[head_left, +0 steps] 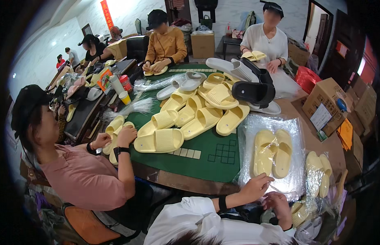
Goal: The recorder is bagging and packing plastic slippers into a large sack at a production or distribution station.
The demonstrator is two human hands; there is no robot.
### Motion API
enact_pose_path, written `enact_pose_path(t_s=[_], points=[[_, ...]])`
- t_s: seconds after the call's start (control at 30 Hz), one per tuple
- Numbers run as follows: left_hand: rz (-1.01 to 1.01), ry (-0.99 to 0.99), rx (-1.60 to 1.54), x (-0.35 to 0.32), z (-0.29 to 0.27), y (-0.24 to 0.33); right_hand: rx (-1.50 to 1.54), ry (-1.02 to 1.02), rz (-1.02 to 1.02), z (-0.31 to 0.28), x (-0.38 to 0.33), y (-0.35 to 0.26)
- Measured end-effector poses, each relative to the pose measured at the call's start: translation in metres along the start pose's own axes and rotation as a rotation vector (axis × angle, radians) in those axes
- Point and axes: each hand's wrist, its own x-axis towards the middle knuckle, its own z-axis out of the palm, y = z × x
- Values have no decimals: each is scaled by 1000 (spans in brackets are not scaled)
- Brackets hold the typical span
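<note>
A pair of pale yellow slippers point(283, 157) lies side by side in a clear plastic bag point(261, 141), on top of a stack of flat clear bags point(298, 130) at the table's near right. My left hand point(255, 188) is just below the slippers, its thumb and finger pinched at the bag's near edge. Lower and to the right, my right hand point(278, 207) has curled fingers beside the stack's near edge. What its fingers hold, if anything, is too small to tell. Another bagged yellow pair point(318, 173) lies right of the stack.
Loose yellow slippers point(159, 141), with grey and black slippers point(253, 94), are heaped on the green table top point(190, 165). A person in pink point(83, 175) handles slippers at left; two people work across the table. Cardboard boxes point(325, 104) stand at right.
</note>
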Motion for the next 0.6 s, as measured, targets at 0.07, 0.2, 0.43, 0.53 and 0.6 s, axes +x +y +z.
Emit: enact_pose_path(t_s=[0.07, 0.2, 0.43, 0.53, 0.6], points=[[-19, -10, -75, -2, 0, 4, 82, -118, 144, 19, 1, -6], [-2, -40, -123, -5, 5, 7, 435, -212, 23, 9, 24, 49], [-60, -15, -236, -5, 0, 7, 946, -107, 54, 10, 31, 35], [-98, -41, -261, -7, -2, 11, 949, 40, 41, 2, 50, 45], [-129, -81, -260, -8, 0, 13, 1062, -9, 25, -1, 56, 43]])
